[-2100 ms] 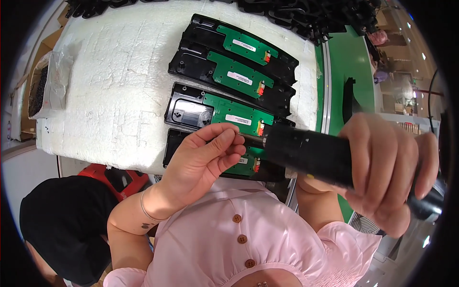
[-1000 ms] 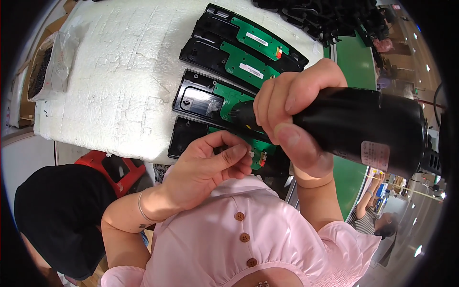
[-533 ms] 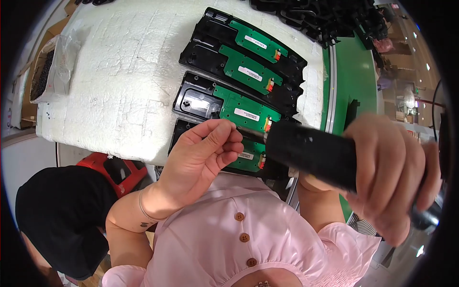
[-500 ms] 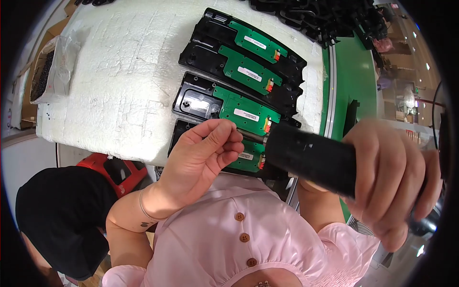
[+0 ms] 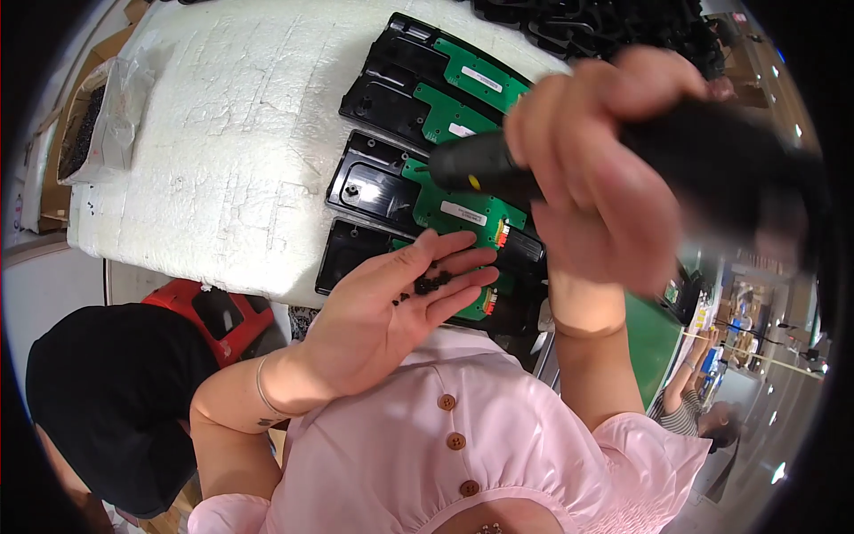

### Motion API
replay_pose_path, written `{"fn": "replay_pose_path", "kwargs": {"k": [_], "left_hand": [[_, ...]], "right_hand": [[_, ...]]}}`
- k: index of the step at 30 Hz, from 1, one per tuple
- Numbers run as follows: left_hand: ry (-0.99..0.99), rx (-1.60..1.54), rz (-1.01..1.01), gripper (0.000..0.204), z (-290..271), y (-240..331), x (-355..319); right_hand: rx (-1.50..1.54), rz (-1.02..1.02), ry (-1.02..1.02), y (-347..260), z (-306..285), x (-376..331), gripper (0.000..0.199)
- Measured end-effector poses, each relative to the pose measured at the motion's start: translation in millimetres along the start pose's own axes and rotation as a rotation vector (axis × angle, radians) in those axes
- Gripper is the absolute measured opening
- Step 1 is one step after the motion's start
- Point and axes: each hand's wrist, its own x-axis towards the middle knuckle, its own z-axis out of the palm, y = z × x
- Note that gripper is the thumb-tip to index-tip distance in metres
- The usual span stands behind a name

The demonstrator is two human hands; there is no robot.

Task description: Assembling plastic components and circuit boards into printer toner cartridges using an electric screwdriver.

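Note:
My left hand (image 5: 391,311) lies palm up over the nearest black tray, fingers spread, with several small black screws (image 5: 429,283) resting on the fingers. My right hand (image 5: 596,187) grips a thick black electric screwdriver (image 5: 712,165), its tip (image 5: 445,169) pointing left over a green circuit board (image 5: 463,209). Several black plastic housings (image 5: 369,182) with green boards lie in a row on a white foam sheet (image 5: 222,151).
A clear bag of dark small parts (image 5: 98,116) sits at the sheet's left edge. A pile of black plastic parts (image 5: 605,22) lies at the far edge. A green belt (image 5: 649,338) runs on the right. A red stool (image 5: 222,311) and a black bag (image 5: 107,400) are below.
My left hand has turned palm up and opened, showing the screws. My right hand has swung the screwdriver up and left over the boards.

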Motion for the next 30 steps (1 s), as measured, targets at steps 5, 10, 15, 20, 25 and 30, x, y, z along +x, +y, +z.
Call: {"fn": "replay_pose_path", "kwargs": {"k": [5,10,15,20,25,30], "left_hand": [[-0.058,0.165,-0.071,0.034,-15,6,-1],[-0.096,0.172,-0.045,0.026,-22,6,-3],[-0.097,0.339,0.028,0.021,-24,10,-4],[0.029,0.292,0.078,0.019,-13,13,-4],[-0.066,0.287,0.086,0.019,-20,15,-3],[-0.066,0.161,0.106,0.019,-19,12,8]], "right_hand": [[-0.069,0.060,0.065,22,-1,5,0.024],[-0.073,0.090,0.031,26,2,7,0.023],[-0.233,0.154,0.022,24,7,9,0.021],[-0.029,0.151,0.050,29,0,7,0.012],[-0.050,0.121,0.008,23,3,11,0.024],[0.165,0.033,0.023,-50,-12,1,0.036]]}}
